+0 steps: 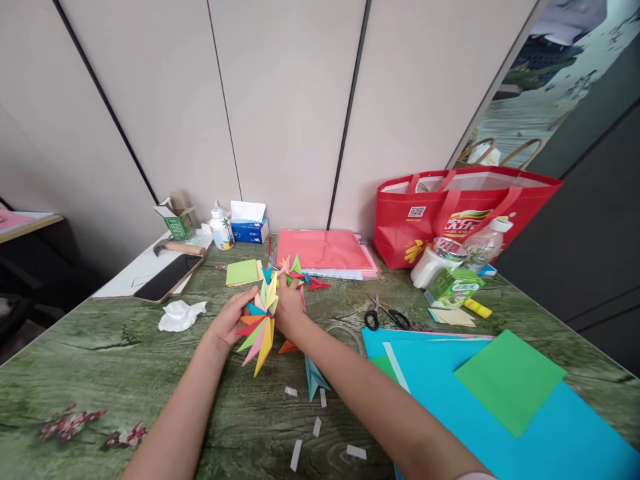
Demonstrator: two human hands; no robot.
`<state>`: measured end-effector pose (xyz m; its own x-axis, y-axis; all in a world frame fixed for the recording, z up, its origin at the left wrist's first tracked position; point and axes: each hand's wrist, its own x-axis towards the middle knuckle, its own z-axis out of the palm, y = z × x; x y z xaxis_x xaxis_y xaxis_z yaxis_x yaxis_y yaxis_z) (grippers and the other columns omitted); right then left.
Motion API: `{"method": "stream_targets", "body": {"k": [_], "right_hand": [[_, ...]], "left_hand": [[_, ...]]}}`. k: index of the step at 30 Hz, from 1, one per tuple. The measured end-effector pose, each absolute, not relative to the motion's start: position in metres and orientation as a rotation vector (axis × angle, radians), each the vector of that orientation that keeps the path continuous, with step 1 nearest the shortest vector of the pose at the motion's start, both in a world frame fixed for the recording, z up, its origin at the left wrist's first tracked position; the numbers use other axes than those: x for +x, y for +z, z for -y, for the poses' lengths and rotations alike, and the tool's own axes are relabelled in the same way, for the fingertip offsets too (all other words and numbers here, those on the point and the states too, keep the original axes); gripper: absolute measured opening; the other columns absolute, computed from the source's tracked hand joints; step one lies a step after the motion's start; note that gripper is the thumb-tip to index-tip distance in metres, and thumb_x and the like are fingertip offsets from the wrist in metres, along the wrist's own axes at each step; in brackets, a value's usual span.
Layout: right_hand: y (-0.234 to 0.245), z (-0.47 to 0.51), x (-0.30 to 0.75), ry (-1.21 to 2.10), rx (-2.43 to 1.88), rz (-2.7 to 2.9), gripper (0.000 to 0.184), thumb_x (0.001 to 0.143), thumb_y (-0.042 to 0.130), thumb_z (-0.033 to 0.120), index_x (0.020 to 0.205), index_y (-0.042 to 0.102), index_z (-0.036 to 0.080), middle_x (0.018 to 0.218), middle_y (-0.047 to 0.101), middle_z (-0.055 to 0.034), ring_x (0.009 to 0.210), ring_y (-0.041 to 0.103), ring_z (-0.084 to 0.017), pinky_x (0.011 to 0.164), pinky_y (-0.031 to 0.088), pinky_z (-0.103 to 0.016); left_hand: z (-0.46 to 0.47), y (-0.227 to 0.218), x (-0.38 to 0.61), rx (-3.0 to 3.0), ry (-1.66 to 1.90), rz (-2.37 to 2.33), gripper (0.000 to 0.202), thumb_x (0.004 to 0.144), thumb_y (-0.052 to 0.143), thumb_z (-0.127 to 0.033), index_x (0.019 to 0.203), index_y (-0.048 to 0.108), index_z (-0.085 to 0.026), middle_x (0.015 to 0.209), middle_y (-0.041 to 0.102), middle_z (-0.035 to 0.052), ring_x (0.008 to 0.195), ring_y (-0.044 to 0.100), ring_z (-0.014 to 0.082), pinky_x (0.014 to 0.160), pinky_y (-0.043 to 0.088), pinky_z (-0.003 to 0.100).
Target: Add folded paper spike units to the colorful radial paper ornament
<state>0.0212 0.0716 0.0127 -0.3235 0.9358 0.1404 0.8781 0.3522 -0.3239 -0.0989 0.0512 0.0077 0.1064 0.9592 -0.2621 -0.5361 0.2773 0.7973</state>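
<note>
My left hand (233, 315) is closed round the left side of an origami ornament (261, 320), a fan of pointed folded-paper spikes in yellow, pink, green, red, orange and blue. Close against its right side is my right hand (291, 301), fingers bent and pinched; what they grip is partly hidden among the paper points. Just beyond it lie more folded paper pieces (316, 284) in red, green and blue. A light-blue folded piece (315, 377) rests below my right forearm, and an orange one (288, 347) is partly covered by that arm.
White paper strips (296, 455) are scattered in front. Blue sheets (440, 380) with a green square (510, 381) lie right, near black-handled scissors (383, 313). A red bag (400, 220) stands behind. Leftward are a phone (169, 277), a hammer (183, 247) and crumpled tissue (181, 315).
</note>
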Motion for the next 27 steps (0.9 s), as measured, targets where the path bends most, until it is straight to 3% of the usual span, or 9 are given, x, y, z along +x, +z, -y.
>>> {"method": "stream_targets", "body": {"k": [3,6,9,13,15,18,19,21,27], "right_hand": [[0.028,-0.086,0.039,0.4,-1.574,2.162,0.025,0.076,0.052,0.012,0.1,0.058,0.013,0.117,0.045,-0.0205,0.1,0.051,-0.034,0.079,0.044,-0.051],[0.046,-0.105,0.058,0.559,-1.473,2.1,0.024,0.071,0.061,0.019,0.094,0.058,0.014,0.103,0.055,-0.0125,0.09,0.057,-0.026,0.077,0.048,-0.042],[0.055,-0.119,0.077,0.763,-1.371,2.04,0.029,0.077,0.057,0.03,0.102,0.053,0.016,0.088,0.061,-0.0047,0.073,0.061,-0.017,0.062,0.053,-0.03],[0.051,-0.122,0.099,1.14,-1.255,1.672,0.06,0.073,0.061,0.033,0.125,0.035,0.015,0.107,0.056,-0.0116,0.072,0.062,-0.015,0.057,0.053,-0.028],[0.045,-0.115,0.109,1.126,-1.213,1.569,0.066,0.069,0.064,0.03,0.126,0.035,0.017,0.116,0.051,-0.0143,0.079,0.062,-0.017,0.062,0.052,-0.031],[0.038,-0.094,0.121,0.667,-1.198,1.745,0.043,0.066,0.063,0.017,0.109,0.054,0.018,0.115,0.053,-0.0105,0.099,0.054,-0.02,0.076,0.048,-0.031],[0.037,-0.084,0.125,0.571,-1.215,1.833,0.031,0.067,0.061,0.014,0.098,0.06,0.017,0.107,0.058,-0.0092,0.099,0.054,-0.021,0.076,0.046,-0.031],[0.033,-0.065,0.13,0.639,-1.247,2.093,0.011,0.069,0.06,0.016,0.079,0.065,0.018,0.081,0.065,-0.0038,0.078,0.06,-0.017,0.069,0.046,-0.028],[0.02,-0.035,0.128,0.884,-1.343,2.446,0.02,0.058,0.072,0.019,0.078,0.067,0.019,0.073,0.068,-0.0001,0.063,0.061,-0.015,0.052,0.038,-0.019]], "left_hand": [[-0.051,0.01,-0.098,0.61,1.213,-0.877,0.007,0.073,0.061,-0.016,0.07,0.064,-0.01,0.058,0.067,0.0036,0.046,0.061,0.0118,0.047,0.051,0.019],[-0.05,0.012,-0.097,0.617,1.219,-0.877,0.009,0.075,0.058,-0.016,0.073,0.065,-0.01,0.06,0.068,0.0043,0.047,0.062,0.0123,0.048,0.051,0.019],[-0.05,0.013,-0.098,0.607,1.23,-0.876,0.01,0.076,0.057,-0.016,0.073,0.065,-0.009,0.062,0.069,0.006,0.051,0.064,0.0151,0.053,0.054,0.023],[-0.052,0.011,-0.101,0.566,1.279,-0.861,0.007,0.074,0.059,-0.015,0.072,0.063,-0.011,0.062,0.069,0.0048,0.05,0.064,0.0147,0.052,0.054,0.023],[-0.053,0.01,-0.103,0.553,1.298,-0.861,0.006,0.074,0.059,-0.014,0.071,0.063,-0.011,0.061,0.068,0.0041,0.049,0.063,0.0135,0.05,0.053,0.021],[-0.053,0.01,-0.103,0.566,1.299,-0.867,0.005,0.074,0.059,-0.014,0.072,0.063,-0.011,0.061,0.068,0.0041,0.05,0.063,0.0137,0.051,0.053,0.021],[-0.052,0.011,-0.102,0.578,1.289,-0.874,0.005,0.073,0.06,-0.014,0.072,0.063,-0.011,0.062,0.069,0.0043,0.05,0.064,0.0139,0.051,0.054,0.021],[-0.051,0.013,-0.1,0.603,1.252,-0.901,0.005,0.072,0.061,-0.014,0.072,0.064,-0.01,0.061,0.069,0.0047,0.05,0.063,0.0139,0.05,0.053,0.021],[-0.047,0.016,-0.094,0.647,1.162,-0.98,0.01,0.07,0.064,-0.015,0.078,0.066,-0.008,0.067,0.071,0.0071,0.055,0.065,0.0153,0.054,0.053,0.022]]}}
